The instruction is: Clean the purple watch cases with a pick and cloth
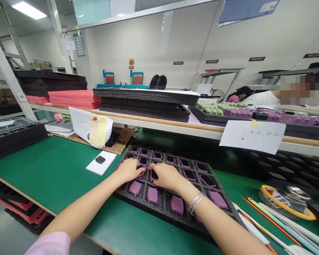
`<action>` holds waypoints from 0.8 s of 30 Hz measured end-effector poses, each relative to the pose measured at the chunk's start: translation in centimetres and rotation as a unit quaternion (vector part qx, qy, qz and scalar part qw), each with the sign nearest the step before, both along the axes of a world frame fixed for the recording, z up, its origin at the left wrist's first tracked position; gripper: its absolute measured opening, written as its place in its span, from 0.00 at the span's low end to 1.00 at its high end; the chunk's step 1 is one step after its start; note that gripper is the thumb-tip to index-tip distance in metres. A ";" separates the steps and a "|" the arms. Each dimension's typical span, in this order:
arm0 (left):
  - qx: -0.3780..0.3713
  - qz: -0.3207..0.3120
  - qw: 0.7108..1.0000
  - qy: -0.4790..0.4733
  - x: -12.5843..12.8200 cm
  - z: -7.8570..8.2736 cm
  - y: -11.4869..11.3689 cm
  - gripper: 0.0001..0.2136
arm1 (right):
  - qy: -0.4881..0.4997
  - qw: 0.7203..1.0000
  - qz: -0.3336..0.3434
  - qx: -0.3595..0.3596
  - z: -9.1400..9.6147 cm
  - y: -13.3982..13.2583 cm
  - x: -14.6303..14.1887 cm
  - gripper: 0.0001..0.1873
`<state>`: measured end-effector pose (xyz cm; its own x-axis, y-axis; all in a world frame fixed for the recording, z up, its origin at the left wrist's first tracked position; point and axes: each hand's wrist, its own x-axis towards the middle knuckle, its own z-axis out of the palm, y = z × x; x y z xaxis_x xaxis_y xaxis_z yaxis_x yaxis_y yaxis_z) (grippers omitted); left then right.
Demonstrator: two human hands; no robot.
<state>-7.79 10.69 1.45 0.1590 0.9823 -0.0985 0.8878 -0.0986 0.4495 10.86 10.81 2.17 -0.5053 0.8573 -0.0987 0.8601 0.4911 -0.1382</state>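
Note:
A black foam tray (163, 209) lies on the green mat, its cells holding mauve rubber casings. My left hand (129, 170) is curled over one mauve casing (141, 174), fingertips on it. My right hand (162, 176) grips the neighbouring casing (152, 176) at its edge, and a silver bangle (196, 203) sits on that wrist. Both hands hide part of the tray's middle rows. Front-row casings (152, 195) lie flat, showing their mauve backs, while the far rows show black centres (188, 175).
To the left, a white pad (106, 166) carries a small black object. A tape roll (285, 202) and long coloured rods lie at right. Above runs a shelf edge (175, 126) with foam stacks, red trays and a hanging paper sign. A co-worker sits beyond.

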 end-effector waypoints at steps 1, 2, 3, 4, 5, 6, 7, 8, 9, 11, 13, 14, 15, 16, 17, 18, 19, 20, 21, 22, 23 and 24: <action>0.000 0.000 1.000 0.000 0.5 0.0 -0.1 0.16 | 0.002 1.000 -0.009 -0.002 -0.1 0.1 0.0 0.17; -0.005 0.000 1.000 -0.002 0.9 0.1 -0.1 0.16 | 0.007 1.000 -0.015 -0.004 -0.2 0.1 0.1 0.17; -0.014 -0.003 1.000 -0.007 1.1 0.2 0.0 0.16 | 0.017 1.000 -0.021 -0.006 -0.3 0.1 0.3 0.16; -0.027 -0.008 0.999 -0.015 1.1 0.3 0.2 0.16 | 0.031 0.999 -0.024 -0.007 -0.4 0.1 0.5 0.16; -0.045 -0.015 0.998 -0.027 1.0 0.5 0.4 0.16 | 0.050 0.998 -0.027 -0.007 -0.6 0.0 0.8 0.16; -0.065 -0.024 0.997 -0.044 0.9 0.7 0.6 0.15 | 0.072 0.997 -0.029 -0.006 -0.7 -0.2 1.1 0.15; -0.083 -0.033 0.994 -0.066 0.7 0.9 0.7 0.14 | 0.097 0.995 -0.032 -0.004 -0.8 -0.5 1.5 0.15; -0.098 -0.040 0.990 -0.094 0.5 1.1 0.6 0.13 | 0.125 0.991 -0.036 -0.001 -1.0 -0.8 2.0 0.15; -0.110 -0.045 0.985 -0.127 0.3 1.4 0.4 0.12 | 0.155 0.987 -0.043 0.003 -1.1 -1.2 2.5 0.16; -0.122 -0.048 0.969 -0.211 0.4 1.8 -0.6 0.11 | 0.218 0.974 -0.060 0.013 -1.3 -2.2 3.7 0.18; -0.139 -0.045 0.938 -0.314 1.0 2.2 -1.9 0.13 | 0.283 0.956 -0.076 0.026 -1.3 -3.4 5.1 0.20; -0.156 -0.046 0.915 -0.370 1.5 2.3 -2.5 0.13 | 0.315 0.945 -0.081 0.034 -1.4 -4.0 5.8 0.20; -0.178 -0.045 0.887 -0.423 2.1 2.4 -3.1 0.14 | 0.345 0.934 -0.085 0.043 -1.3 -4.5 6.4 0.21; -0.199 -0.040 0.860 -0.469 2.8 2.4 -3.6 0.14 | 0.371 0.923 -0.088 0.051 -1.3 -5.1 7.0 0.21; -0.215 -0.028 0.832 -0.511 3.5 2.3 -4.0 0.13 | 0.396 0.911 -0.091 0.061 -1.3 -5.7 7.5 0.22; -0.230 -0.013 0.805 -0.547 4.3 2.1 -4.4 0.12 | 0.425 0.897 -0.093 0.074 -1.3 -6.3 7.9 0.23; -0.245 0.003 0.779 -0.576 5.0 1.8 -4.7 0.12 | 0.453 0.882 -0.093 0.092 -1.2 -6.9 8.2 0.23; -0.260 0.019 0.756 -0.601 5.6 1.5 -5.0 0.12 | 0.479 0.866 -0.090 0.112 -1.3 -7.4 8.4 0.23; -0.275 0.033 0.734 -0.620 6.2 1.2 -5.4 0.12 | 0.499 0.851 -0.083 0.138 -1.4 -8.0 8.6 0.22; -0.290 0.043 0.715 -0.635 6.8 1.0 -5.8 0.12 | 0.510 0.840 -0.073 0.169 -1.5 -8.5 8.6 0.22; -0.302 0.049 0.698 -0.647 7.2 0.7 -6.2 0.12 | 0.507 0.837 -0.060 0.199 -1.6 -8.9 8.6 0.21; -0.314 0.052 0.684 -0.657 7.6 0.5 -6.6 0.13 | 0.489 0.842 -0.042 0.224 -1.8 -9.4 8.6 0.21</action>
